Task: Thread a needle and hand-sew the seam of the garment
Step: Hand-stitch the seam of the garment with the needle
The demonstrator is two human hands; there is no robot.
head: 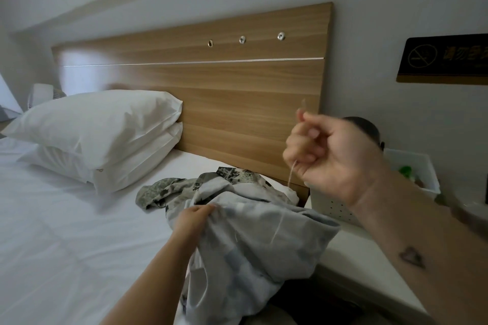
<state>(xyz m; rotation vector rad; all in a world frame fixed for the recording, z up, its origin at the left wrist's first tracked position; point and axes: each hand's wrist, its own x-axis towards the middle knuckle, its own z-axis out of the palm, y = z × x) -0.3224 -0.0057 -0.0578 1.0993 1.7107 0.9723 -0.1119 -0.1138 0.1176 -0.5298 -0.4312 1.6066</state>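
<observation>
- Two hands were at work: the left hand (196,215) gripped a bunched fold of the pale garment (253,240), which lay heaped at the edge of the bed (66,245), near the headboard (211,87).
- The right hand (324,150) was raised well above it, fingers clenched round the thread (291,173). A thin blurred sliver above its fingertips looked like the needle (303,105), though I couldn't be sure.
- To my eye, a harder pull risked puckering the seam or snapping the thread.
- A loose left grip would let the cloth lift with it.
</observation>
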